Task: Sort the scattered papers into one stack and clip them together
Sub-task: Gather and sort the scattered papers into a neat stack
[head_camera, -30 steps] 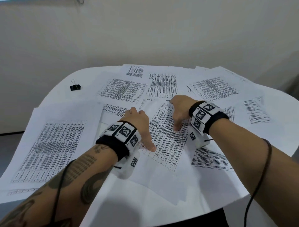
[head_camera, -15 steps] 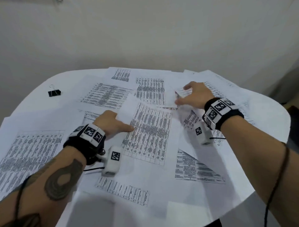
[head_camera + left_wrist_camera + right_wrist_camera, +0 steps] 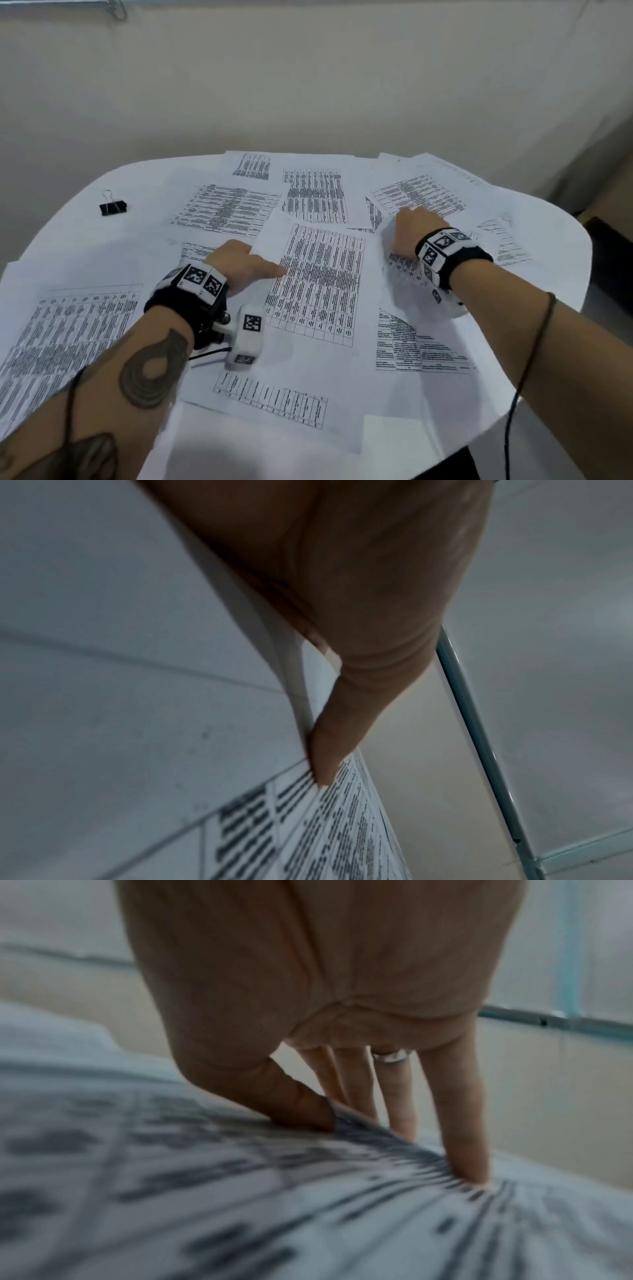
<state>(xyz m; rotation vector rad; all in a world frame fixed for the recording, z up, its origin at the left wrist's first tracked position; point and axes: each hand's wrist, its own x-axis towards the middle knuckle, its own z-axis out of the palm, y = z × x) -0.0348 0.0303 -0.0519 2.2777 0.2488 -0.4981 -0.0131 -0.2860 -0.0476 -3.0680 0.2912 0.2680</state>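
A white surface (image 3: 72,226) with rounded corners fills the lower part of the head view; its bare top shows at the far left, and its right edge curves off near a dark block (image 3: 613,246) standing lower down beyond it; behind it rises a plain beige wall (image 3: 308,85), unmarked, meeting a paler side wall at the right; at the top left a metal rail (image 3: 51,2) runs along the wall with a wire hook (image 3: 118,10) hanging from it; the wrist views show a pale blue-green bar (image 3: 479,737) crossing the background, blurred.
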